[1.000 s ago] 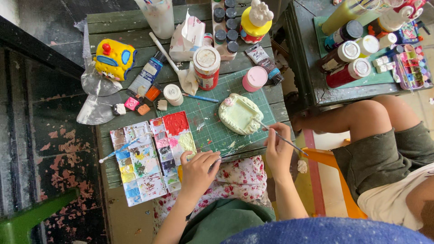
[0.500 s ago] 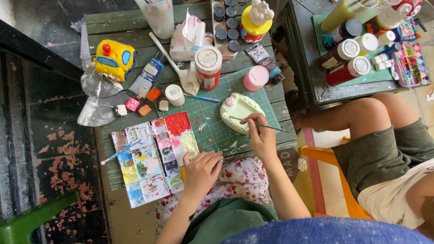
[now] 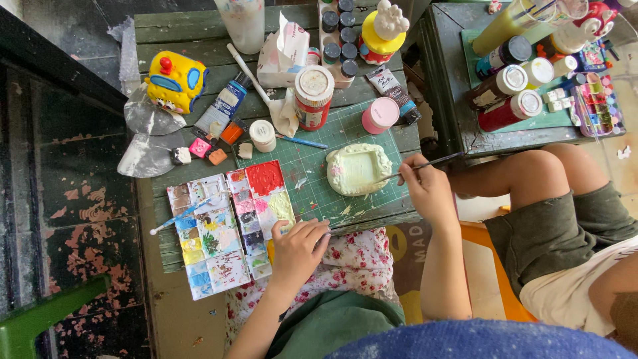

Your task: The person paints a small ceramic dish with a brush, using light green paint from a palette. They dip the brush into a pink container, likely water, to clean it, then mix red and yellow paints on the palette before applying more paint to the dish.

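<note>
While half a second ago the brush tip lay across the middle of the pale frame-shaped plaster piece (image 3: pixel 358 169), the right hand (image 3: pixel 430 191) has now slid back to that piece's right edge, fingers pinched around the thin brush (image 3: pixel 425 164) so that only its tip meets the rim. A second ago the same hand was off the mat altogether, so the stroke looks like one pass inward and out again, which suggests a coat of pale paint is going on side by side. The plaster piece has not moved; it lies flat on the green cutting mat (image 3: pixel 312 176), just right of the paint palette (image 3: pixel 222 229). The left hand (image 3: pixel 298 251) rests below the piece, loosely curled at the palette's lower right corner, grasping nothing.
</note>
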Demonstrator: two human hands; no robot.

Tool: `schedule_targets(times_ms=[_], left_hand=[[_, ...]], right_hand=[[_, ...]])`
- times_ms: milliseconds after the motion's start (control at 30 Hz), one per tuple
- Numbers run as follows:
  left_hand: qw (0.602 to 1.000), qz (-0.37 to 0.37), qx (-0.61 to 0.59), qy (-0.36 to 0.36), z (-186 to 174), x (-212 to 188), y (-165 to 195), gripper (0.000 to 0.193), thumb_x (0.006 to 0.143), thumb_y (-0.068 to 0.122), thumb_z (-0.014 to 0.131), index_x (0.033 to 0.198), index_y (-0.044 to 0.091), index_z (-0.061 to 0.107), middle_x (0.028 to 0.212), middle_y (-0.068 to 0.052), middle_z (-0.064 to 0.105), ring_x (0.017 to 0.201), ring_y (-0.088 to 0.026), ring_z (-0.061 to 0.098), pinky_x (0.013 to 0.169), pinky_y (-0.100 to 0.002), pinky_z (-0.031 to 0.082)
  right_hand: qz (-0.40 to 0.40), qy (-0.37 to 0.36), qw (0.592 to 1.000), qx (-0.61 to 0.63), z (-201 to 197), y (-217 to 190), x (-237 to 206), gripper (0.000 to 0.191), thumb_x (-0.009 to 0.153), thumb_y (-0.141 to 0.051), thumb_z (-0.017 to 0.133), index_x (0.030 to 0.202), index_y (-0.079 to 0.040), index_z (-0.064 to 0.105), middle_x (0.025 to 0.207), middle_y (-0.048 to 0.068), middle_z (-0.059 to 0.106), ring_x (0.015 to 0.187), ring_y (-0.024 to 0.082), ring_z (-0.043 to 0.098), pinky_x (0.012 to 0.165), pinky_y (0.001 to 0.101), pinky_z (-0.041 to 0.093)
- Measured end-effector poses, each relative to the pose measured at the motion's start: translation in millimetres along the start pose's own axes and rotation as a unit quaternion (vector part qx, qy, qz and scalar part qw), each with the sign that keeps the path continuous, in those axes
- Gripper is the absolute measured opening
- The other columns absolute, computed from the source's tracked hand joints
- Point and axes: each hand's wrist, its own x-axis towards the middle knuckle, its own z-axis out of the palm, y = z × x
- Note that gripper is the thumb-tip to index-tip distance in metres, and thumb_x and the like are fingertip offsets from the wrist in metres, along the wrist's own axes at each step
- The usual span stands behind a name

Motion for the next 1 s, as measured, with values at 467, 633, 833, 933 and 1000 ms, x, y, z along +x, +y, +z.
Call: schedule_targets(times_ms=[467, 633, 833, 933, 1000], left_hand=[[1.000, -0.006, 0.003, 0.003, 3.7, -1.7, -1.6, 0.016, 0.090, 0.023, 0.074, 0.105, 0.017, 0.077, 0.106, 0.004, 0.077, 0.106, -0.012, 0.070, 0.104, -0.047, 0.032], [1.000, -0.002, 0.005, -0.002, 4.1, -3.3, -3.5, 0.016, 0.091, 0.023, 0.074, 0.106, 0.017, 0.077, 0.107, 0.004, 0.077, 0.107, -0.012, 0.069, 0.104, -0.047, 0.032], [1.000, 0.002, 0.003, 0.006, 5.6, -4.0, -3.6, 0.016, 0.090, 0.023, 0.073, 0.105, 0.018, 0.076, 0.108, 0.005, 0.077, 0.108, -0.012, 0.069, 0.104, -0.047, 0.032], [1.000, 0.002, 0.002, 0.005, 5.8, -4.3, -4.0, 0.016, 0.090, 0.023, 0.073, 0.105, 0.018, 0.076, 0.108, 0.005, 0.077, 0.108, -0.012, 0.069, 0.104, -0.047, 0.032], [1.000, -0.002, 0.004, 0.000, 5.8, -2.6, -3.7, 0.016, 0.090, 0.023, 0.073, 0.105, 0.018, 0.077, 0.107, 0.005, 0.077, 0.107, -0.012, 0.069, 0.103, -0.047, 0.031]], right_hand=[[-0.078, 0.102, 0.948, 0.291, 27.6, 37.7, -31.9, 0.019, 0.116, -0.024, 0.037, 0.117, -0.007, 0.046, 0.115, 0.018, 0.071, 0.070, 0.014, 0.067, 0.058, 0.0209, 0.042], [-0.043, 0.119, 0.932, 0.340, 34.9, 42.0, -41.5, 0.018, 0.117, -0.027, 0.038, 0.115, -0.009, 0.043, 0.111, 0.018, 0.072, 0.068, 0.015, 0.067, 0.057, 0.0216, 0.043], [-0.022, 0.133, 0.915, 0.381, 39.0, 45.7, -38.5, 0.017, 0.116, -0.025, 0.043, 0.114, -0.009, 0.047, 0.100, 0.015, 0.071, 0.063, 0.013, 0.061, 0.056, 0.0228, 0.042], [-0.024, 0.150, 0.919, 0.363, 39.6, 45.9, -36.8, 0.015, 0.117, -0.022, 0.046, 0.114, -0.007, 0.050, 0.095, 0.012, 0.068, 0.061, 0.011, 0.056, 0.055, 0.0235, 0.041], [-0.032, 0.158, 0.934, 0.318, 38.7, 46.0, -37.5, 0.014, 0.117, -0.020, 0.046, 0.114, -0.007, 0.049, 0.096, 0.012, 0.067, 0.061, 0.011, 0.055, 0.057, 0.0233, 0.040]])
